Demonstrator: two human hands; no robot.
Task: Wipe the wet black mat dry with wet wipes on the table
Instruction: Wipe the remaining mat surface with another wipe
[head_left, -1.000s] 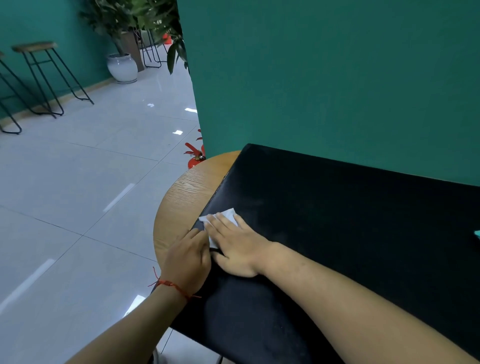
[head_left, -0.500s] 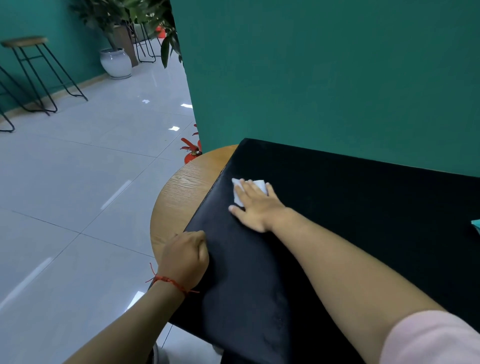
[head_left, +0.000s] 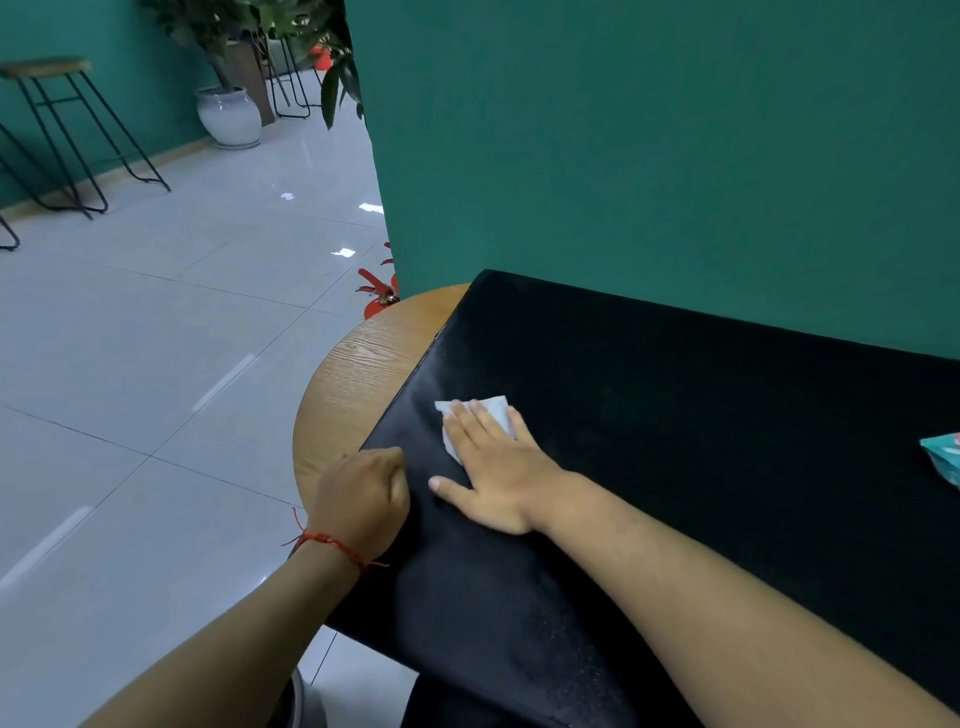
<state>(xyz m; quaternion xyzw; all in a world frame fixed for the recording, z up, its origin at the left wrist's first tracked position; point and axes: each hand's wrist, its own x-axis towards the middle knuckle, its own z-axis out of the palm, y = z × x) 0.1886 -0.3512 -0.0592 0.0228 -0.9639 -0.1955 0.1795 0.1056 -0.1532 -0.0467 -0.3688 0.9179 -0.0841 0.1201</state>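
A large black mat (head_left: 675, 441) covers most of the round wooden table (head_left: 363, 374) and hangs over its near edge. My right hand (head_left: 493, 467) lies flat on the mat near its left edge, straight fingers pressing a folded white wet wipe (head_left: 493, 410) that shows past the fingertips. My left hand (head_left: 363, 499), with a red string at the wrist, has its fingers curled over the mat's left edge at the table rim and holds it down.
A teal packet of wipes (head_left: 943, 457) lies on the mat at the far right. A green partition wall (head_left: 649, 156) stands right behind the table. To the left are tiled floor, bar stools (head_left: 62, 130) and a white plant pot (head_left: 228, 117).
My right hand slid the wipe away along the mat's left side, then pulled it back toward me. My left hand stayed on the mat's edge.
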